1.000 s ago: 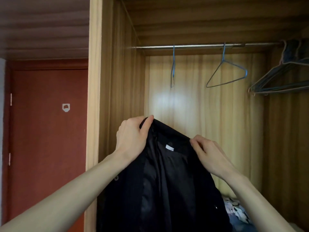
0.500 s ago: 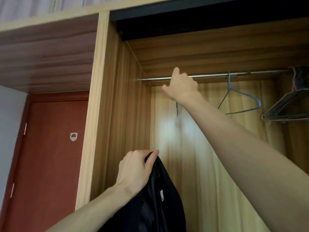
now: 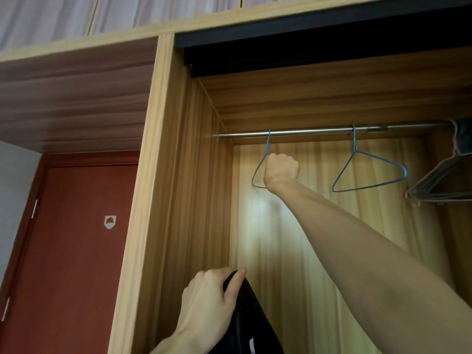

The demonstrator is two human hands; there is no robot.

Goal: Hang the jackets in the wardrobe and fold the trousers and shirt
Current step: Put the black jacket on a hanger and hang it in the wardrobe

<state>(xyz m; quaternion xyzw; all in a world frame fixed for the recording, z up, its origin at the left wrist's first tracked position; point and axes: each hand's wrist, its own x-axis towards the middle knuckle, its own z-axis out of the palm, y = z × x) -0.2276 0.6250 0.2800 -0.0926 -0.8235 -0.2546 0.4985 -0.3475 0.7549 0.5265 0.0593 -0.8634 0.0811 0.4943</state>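
At the bottom of the frame, the left hand [image 3: 212, 300] grips the top edge of a black jacket [image 3: 249, 325], thumb and fingers curled around the dark fabric, which hangs just in front of the open wooden wardrobe [image 3: 163, 200]. Farther in, the right hand [image 3: 281, 169] is raised with its fingers closed tight around a blue wire hanger [image 3: 260, 172] hooked on the metal rail [image 3: 319, 132]. A second blue wire hanger [image 3: 370, 172] hangs farther right on the same rail, a bunch of grey hangers [image 3: 444, 182] sits at the far right end, and a red door [image 3: 66, 251] stands left of the wardrobe.
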